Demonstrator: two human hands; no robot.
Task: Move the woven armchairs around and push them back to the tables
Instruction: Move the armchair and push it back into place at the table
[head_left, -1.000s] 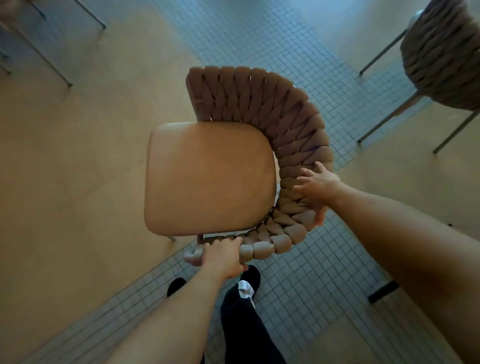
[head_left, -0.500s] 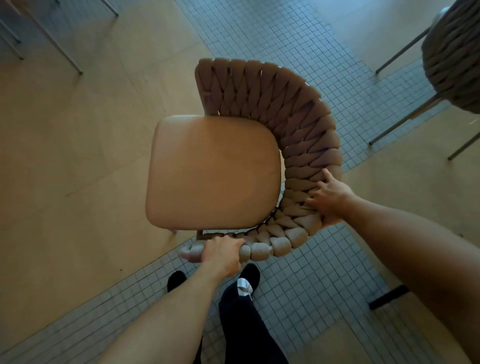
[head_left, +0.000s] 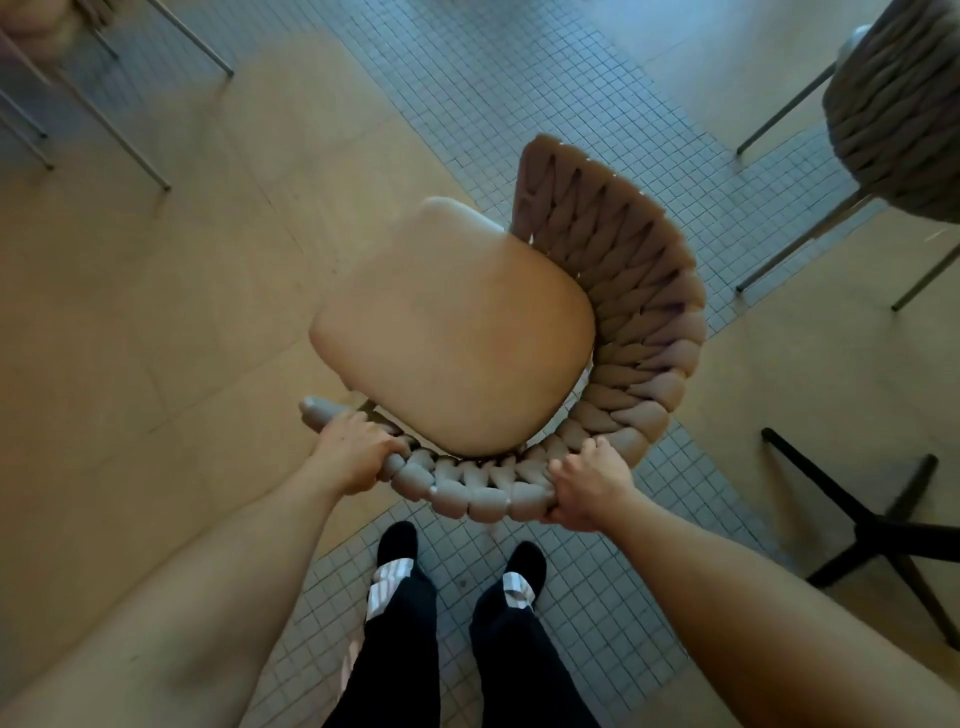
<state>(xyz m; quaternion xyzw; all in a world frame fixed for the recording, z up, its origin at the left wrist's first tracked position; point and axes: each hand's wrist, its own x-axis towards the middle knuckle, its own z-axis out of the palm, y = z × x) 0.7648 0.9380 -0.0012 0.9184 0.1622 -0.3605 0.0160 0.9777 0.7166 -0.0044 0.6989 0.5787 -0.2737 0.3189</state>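
Both hands grip the woven armchair by its curved rim: left hand curled round the near arm end, right hand clasping the braided back.

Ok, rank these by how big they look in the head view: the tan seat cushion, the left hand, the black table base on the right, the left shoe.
1. tan seat cushion, clearly largest
2. black table base, partly cut off by the frame edge
3. left hand
4. left shoe, smallest, part hidden by the trouser leg
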